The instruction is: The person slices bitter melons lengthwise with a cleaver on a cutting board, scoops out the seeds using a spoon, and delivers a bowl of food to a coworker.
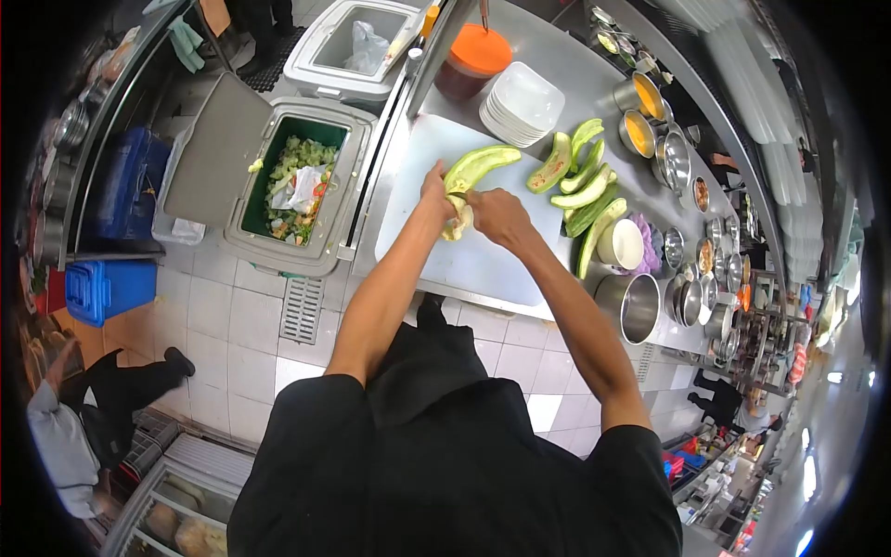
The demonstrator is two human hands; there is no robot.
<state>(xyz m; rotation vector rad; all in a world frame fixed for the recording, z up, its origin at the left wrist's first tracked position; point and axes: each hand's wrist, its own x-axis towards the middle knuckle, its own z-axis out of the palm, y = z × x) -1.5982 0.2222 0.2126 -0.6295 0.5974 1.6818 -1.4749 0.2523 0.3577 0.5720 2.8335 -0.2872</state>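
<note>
A long light-green halved gourd [483,165] lies on the white cutting board [492,265]. My left hand [434,188] is closed on its near end. In my right hand [499,216] is a small tool with a dark narrow end [457,195], mostly hidden by the fingers, so I cannot tell its kind. That end meets the gourd close to my left fingers. Pale yellowish pulp [458,223] sits just below, between my hands. Several more gourd pieces [585,190] are heaped right of the board, some with pale hollowed insides showing.
Left of the counter stands an open bin [255,181] holding green scraps. Behind the board are stacked white dishes [522,102] and an orange-lidded container [475,56]. A white bowl [620,244], a steel pot [627,308] and several metal bowls line the right. A person [83,436] is at lower left.
</note>
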